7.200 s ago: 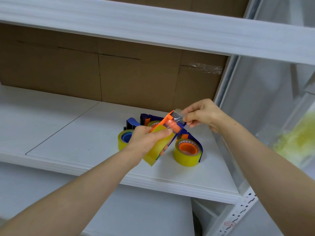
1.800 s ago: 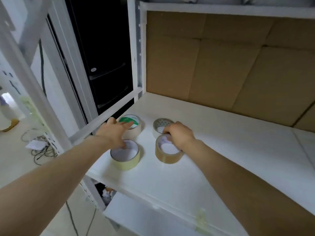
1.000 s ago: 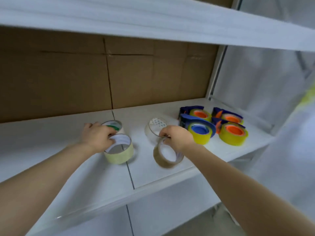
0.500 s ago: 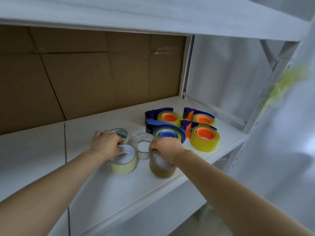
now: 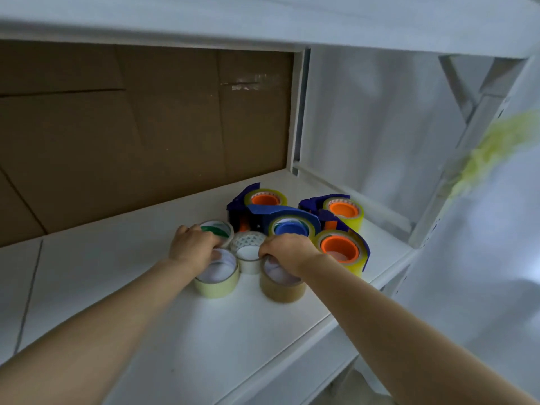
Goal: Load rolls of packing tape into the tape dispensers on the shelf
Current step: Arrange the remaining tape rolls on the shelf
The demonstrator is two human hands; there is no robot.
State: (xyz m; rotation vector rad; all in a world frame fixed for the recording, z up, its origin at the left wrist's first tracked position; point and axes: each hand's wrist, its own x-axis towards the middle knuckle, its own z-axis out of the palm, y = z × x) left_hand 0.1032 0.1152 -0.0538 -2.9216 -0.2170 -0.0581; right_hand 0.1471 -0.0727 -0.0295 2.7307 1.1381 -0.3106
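Observation:
Several blue tape dispensers (image 5: 287,220) loaded with yellowish rolls on orange or blue cores stand at the right end of the white shelf (image 5: 204,331). Just left of them lie loose rolls. My left hand (image 5: 194,244) grips the rims of a pale yellow roll (image 5: 216,283) and a roll with a green label (image 5: 217,228), fingers hooked into their cores. My right hand (image 5: 287,249) grips the rim of a brown roll (image 5: 282,290) and touches a clear roll with a white core (image 5: 248,254) between the hands.
Brown cardboard (image 5: 140,133) lines the back of the shelf. A white board (image 5: 263,19) runs overhead. A white upright post (image 5: 298,112) and translucent plastic sheeting (image 5: 380,118) close off the right side. The shelf's front edge runs diagonally below my forearms.
Both hands have slid the loose rolls to the right along the shelf until they sit beside the dispensers. The brown roll, tilted a second ago, now lies flat.

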